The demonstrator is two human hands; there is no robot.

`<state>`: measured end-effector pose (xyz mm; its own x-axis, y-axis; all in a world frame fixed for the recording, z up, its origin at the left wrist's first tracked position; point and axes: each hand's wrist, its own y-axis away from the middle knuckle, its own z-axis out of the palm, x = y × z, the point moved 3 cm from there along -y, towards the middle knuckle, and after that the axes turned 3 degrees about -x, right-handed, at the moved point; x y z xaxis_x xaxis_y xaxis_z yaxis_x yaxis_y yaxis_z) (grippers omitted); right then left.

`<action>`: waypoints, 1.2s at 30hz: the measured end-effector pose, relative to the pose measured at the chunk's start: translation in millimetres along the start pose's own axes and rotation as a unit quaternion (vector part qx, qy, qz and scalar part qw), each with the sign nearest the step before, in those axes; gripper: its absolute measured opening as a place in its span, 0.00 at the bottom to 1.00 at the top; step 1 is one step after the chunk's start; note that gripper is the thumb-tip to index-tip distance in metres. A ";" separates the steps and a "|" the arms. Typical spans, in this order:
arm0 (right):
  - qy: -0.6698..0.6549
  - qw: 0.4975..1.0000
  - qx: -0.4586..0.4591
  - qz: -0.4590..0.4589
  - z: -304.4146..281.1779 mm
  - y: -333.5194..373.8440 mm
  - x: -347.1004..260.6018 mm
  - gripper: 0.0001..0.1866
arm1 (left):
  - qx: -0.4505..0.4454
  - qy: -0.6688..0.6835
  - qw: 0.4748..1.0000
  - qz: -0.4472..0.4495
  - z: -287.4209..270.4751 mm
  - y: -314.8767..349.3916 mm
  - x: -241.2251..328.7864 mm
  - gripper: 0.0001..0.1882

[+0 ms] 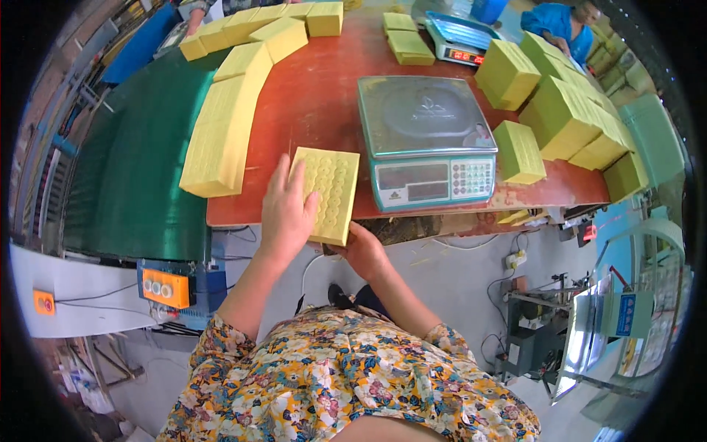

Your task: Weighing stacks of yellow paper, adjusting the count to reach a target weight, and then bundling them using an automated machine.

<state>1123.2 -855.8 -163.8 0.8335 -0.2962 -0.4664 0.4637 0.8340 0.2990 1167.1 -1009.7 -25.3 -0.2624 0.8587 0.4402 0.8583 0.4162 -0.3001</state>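
A pale yellow block (pixel 335 193) is showing rows of round, raised patterns across its upper face, with plain, flat sides. It is sitting between the hands at the near edge of the red table (pixel 313 96), its near end reaching past that edge; whether it is touching the tabletop, I cannot tell. The left hand (pixel 287 214) is holding its left side, thumb and fingers spreading over the upper face. The right hand (pixel 366 254) is gripping the near right corner, some fingers hiding beneath.

Just to the right, a scale (pixel 428 136) is taking up the near middle of the table, standing between the block and the yellow piles (pixel 563 118) farther right. To the left, a long yellow row (pixel 221 129) is lining the table beside a green belt (pixel 136 169). A second scale (pixel 462 33) is standing at the far side, near a person in blue (pixel 563 26).
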 end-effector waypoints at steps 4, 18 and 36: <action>0.030 0.999 0.006 -0.023 7.5 8.9 0.7 0.23 | -0.035 0.011 0.999 -0.035 2.3 4.6 -12.8 0.26; 0.632 0.623 -0.060 -0.456 132.3 26.9 -270.4 0.21 | 0.023 0.763 0.614 -0.201 52.8 -94.3 65.9 0.24; 0.773 0.503 0.000 -0.387 85.9 -25.0 -405.8 0.18 | -0.080 0.890 0.294 -0.340 130.5 -130.3 169.2 0.32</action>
<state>799.2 -796.3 89.5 -0.8258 0.1832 -0.5333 0.4697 0.7470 -0.4706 953.3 -879.6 -22.1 0.1264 -0.9819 0.1413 0.9215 0.1690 0.3498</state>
